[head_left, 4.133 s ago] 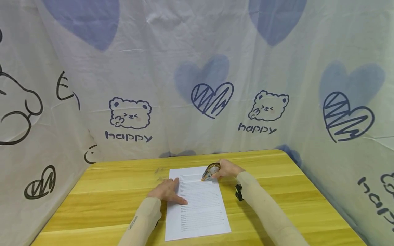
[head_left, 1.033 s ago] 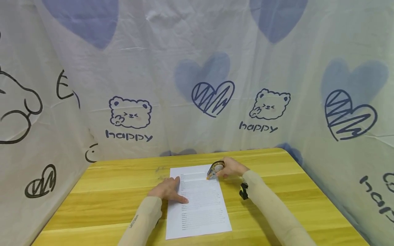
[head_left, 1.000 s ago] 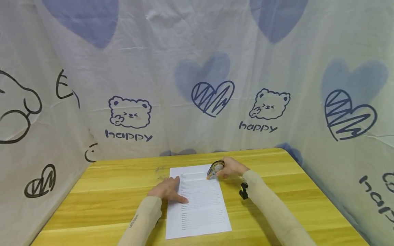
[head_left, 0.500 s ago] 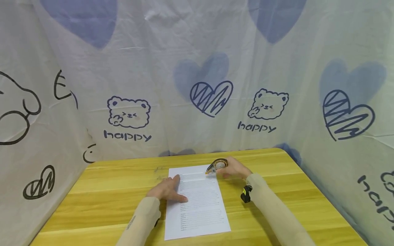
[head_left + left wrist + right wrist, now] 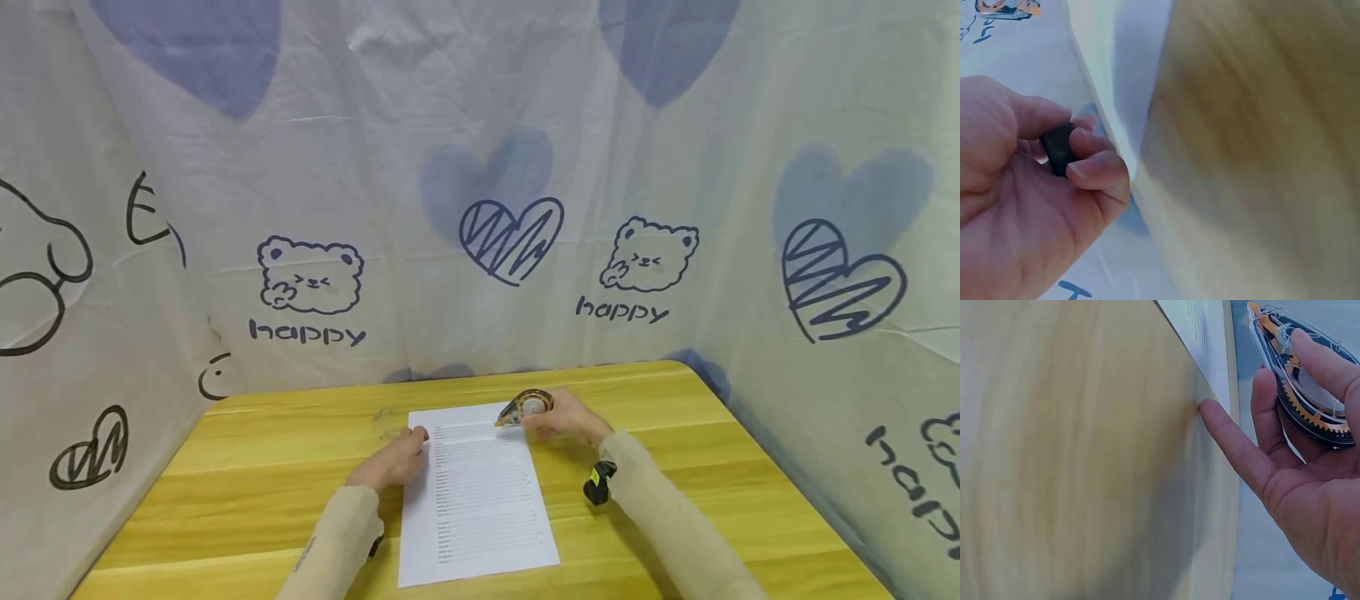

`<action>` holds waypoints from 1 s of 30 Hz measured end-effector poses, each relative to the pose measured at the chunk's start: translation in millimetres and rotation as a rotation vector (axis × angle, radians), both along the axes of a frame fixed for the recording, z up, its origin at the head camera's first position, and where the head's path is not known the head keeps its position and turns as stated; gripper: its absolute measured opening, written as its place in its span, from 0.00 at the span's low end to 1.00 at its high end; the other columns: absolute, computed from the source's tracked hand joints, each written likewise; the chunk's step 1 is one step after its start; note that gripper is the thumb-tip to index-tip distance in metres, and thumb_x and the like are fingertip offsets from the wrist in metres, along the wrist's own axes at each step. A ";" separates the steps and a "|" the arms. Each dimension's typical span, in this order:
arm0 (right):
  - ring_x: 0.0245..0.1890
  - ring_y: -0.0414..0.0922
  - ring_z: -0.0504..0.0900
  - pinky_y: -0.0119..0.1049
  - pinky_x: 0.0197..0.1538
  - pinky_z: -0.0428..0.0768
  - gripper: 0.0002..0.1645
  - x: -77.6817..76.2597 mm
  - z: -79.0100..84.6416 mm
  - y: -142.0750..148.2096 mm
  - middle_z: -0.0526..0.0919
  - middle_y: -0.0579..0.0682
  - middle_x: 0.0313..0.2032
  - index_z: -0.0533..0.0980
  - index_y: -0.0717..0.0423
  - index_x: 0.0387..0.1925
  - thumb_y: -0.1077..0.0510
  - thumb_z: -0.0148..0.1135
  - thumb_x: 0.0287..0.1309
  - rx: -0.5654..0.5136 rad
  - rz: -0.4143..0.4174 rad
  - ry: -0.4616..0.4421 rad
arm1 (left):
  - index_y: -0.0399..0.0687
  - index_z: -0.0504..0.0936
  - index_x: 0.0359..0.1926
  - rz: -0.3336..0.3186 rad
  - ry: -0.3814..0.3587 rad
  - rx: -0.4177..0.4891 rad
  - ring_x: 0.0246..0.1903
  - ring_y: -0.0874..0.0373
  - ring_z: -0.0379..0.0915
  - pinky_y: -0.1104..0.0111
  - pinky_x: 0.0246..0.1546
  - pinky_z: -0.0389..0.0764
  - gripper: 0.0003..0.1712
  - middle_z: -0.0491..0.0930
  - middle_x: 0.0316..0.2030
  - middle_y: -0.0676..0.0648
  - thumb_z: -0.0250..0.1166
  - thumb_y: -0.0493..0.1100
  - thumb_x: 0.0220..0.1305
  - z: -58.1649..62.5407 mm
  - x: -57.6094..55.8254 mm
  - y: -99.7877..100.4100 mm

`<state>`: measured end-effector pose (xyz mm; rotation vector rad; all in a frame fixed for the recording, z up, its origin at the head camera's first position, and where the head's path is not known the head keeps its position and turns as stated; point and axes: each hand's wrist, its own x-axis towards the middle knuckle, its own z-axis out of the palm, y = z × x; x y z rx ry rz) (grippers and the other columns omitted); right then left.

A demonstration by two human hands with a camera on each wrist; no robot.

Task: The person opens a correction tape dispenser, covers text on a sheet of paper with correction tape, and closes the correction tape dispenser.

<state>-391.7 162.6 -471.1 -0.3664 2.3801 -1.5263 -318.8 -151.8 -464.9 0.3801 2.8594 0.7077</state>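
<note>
My right hand (image 5: 566, 417) holds a correction tape dispenser (image 5: 527, 406) at the upper right of a printed sheet of paper (image 5: 487, 542). The right wrist view shows the correction tape's clear case with orange gears (image 5: 1319, 412), gripped by thumb and fingers, with one finger stretched out towards the paper's edge. My left hand (image 5: 392, 462) is at the sheet's left edge, fingers curled. In the left wrist view that hand (image 5: 1035, 181) pinches a small black piece (image 5: 1059, 149), mostly covered by the fingers; its kind I cannot tell.
The paper lies on a yellow wood-grain table (image 5: 247, 467) with rounded far corners. A white curtain (image 5: 420, 333) printed with hearts and bears hangs behind and along both sides. A black strap device (image 5: 599, 482) sits at the right wrist.
My left hand, earlier spread flat on the sheet, has drawn back to its left edge with curled fingers. The correction tape has tilted flatter and its tip has moved up the page.
</note>
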 end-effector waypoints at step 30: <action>0.48 0.62 0.82 0.51 0.46 0.86 0.24 10.9 4.2 -17.5 0.83 0.63 0.47 0.77 0.65 0.53 0.59 0.70 0.57 -0.125 0.117 -0.059 | 0.42 0.88 0.33 -0.048 0.166 0.093 0.20 0.61 0.67 0.69 0.24 0.70 0.21 0.82 0.24 0.46 0.57 0.51 0.73 13.9 -13.6 -2.9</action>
